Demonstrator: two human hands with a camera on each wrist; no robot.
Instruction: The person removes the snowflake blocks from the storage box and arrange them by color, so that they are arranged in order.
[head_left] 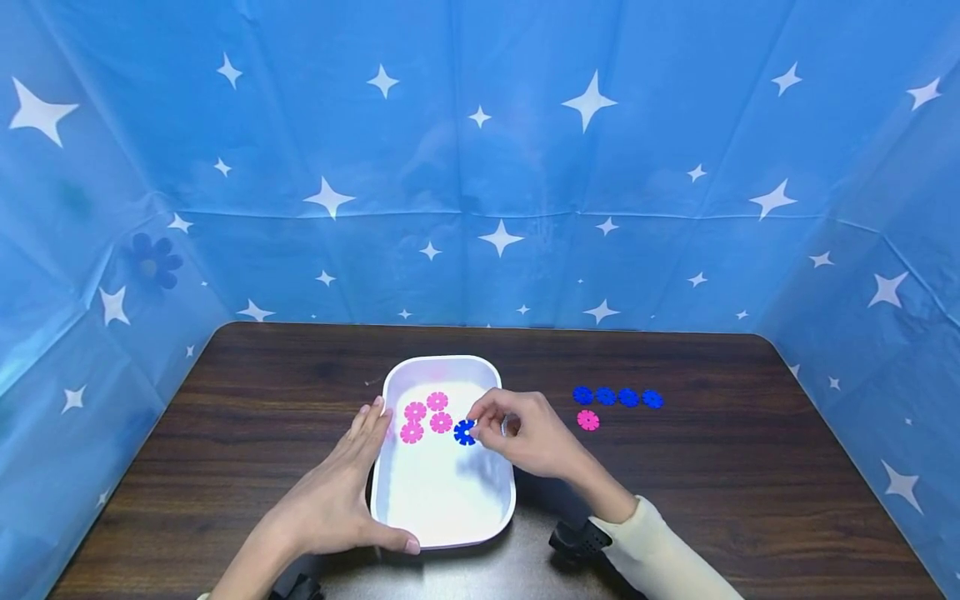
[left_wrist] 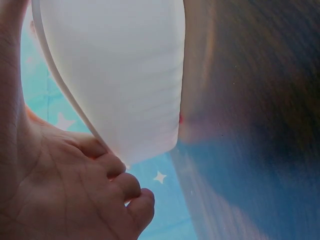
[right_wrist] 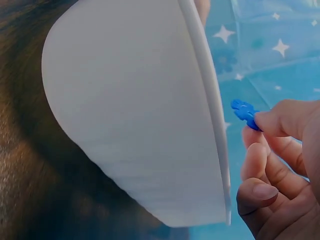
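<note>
A white tray (head_left: pixel 450 542) sits on the dark wooden table (head_left: pixel 712 500) in the head view. Several pink flower-shaped discs (head_left: pixel 425 417) lie at its far end. My right hand (head_left: pixel 525 437) hovers over the tray's right side and pinches a blue disc (head_left: pixel 465 432) between thumb and fingertips. The right wrist view shows the same blue disc (right_wrist: pixel 245 112) at the fingertips, beside the tray's rim (right_wrist: pixel 212 115). My left hand (head_left: pixel 341 492) rests against the tray's near left corner, fingers straight along the left wall and thumb on the front rim. The left wrist view shows the palm (left_wrist: pixel 65 195) beside the tray's wall (left_wrist: pixel 125 75).
A row of several blue discs (head_left: pixel 617 397) lies on the table to the right of the tray, with one pink disc (head_left: pixel 588 420) just in front of it. Blue star-printed sheeting (head_left: pixel 480 167) walls in the table at the back and on both sides.
</note>
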